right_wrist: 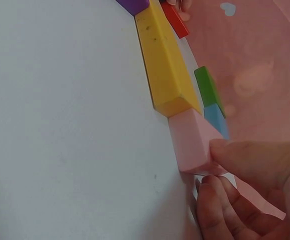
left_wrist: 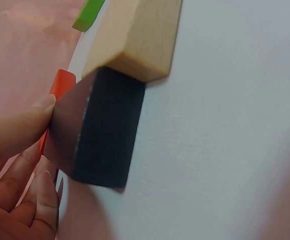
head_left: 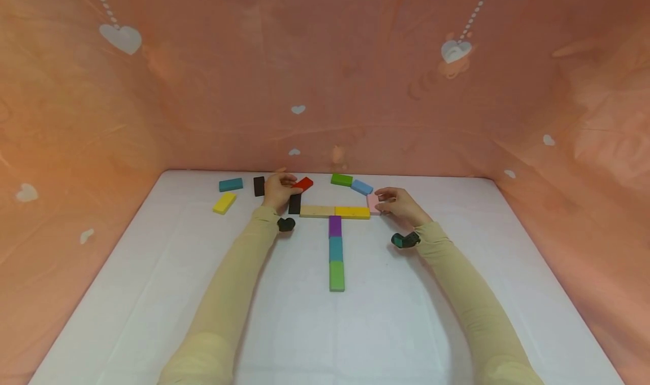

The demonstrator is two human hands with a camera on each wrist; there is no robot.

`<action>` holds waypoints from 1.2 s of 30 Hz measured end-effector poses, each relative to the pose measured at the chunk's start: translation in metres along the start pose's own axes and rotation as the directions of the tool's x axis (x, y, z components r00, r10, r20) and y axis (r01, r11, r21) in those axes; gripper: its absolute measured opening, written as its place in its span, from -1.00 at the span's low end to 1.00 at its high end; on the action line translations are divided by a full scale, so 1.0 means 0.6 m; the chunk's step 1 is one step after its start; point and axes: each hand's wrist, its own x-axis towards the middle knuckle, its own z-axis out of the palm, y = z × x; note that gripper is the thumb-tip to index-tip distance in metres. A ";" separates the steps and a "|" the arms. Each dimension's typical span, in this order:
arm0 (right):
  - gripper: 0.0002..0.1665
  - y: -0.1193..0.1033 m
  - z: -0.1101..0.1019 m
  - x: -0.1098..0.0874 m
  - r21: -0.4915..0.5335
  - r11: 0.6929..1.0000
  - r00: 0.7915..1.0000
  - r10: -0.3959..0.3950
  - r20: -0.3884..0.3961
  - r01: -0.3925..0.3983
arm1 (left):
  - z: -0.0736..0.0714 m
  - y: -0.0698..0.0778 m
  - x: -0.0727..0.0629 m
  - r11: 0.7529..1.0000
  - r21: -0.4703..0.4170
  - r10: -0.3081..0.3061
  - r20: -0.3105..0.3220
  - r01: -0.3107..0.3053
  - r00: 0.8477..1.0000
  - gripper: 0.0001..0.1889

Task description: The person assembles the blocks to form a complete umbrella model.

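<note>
My left hand (head_left: 278,191) pinches a red block (head_left: 306,183) between thumb and fingers, at the far end of a black block (head_left: 295,205). On the other side, my right hand (head_left: 401,205) holds a pink block (head_left: 373,204), the thumb on it and the fingers curled at its outer end. The pink block touches a yellow block (right_wrist: 164,65), which lies end to end with a beige block (head_left: 317,211). Behind the pink block, a light blue block (head_left: 362,187) meets a green block (head_left: 342,179). A gap separates the red and green blocks.
Purple (head_left: 335,226), teal (head_left: 336,249) and light green (head_left: 337,276) blocks form a straight column toward me. Left of my left hand lie a loose black block (head_left: 259,186), a teal block (head_left: 231,184) and a yellow block (head_left: 224,203). A pink cloth wall (head_left: 325,91) surrounds the white table.
</note>
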 end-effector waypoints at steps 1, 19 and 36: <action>-0.47 0.001 0.000 0.000 0.003 1.000 1.000 0.000 0.001 0.000 | 0.000 -0.001 0.000 1.000 0.001 0.001 0.000 -0.001 1.000 -0.64; -0.49 -0.003 0.003 -0.009 0.062 0.998 1.000 -0.020 0.004 0.020 | -0.001 -0.010 0.005 0.999 0.032 0.008 0.008 -0.008 1.000 -0.65; -0.47 0.001 0.001 -0.002 0.048 0.998 1.000 -0.028 0.011 0.027 | -0.008 -0.003 0.000 1.000 0.005 -0.015 0.002 0.015 1.000 -0.60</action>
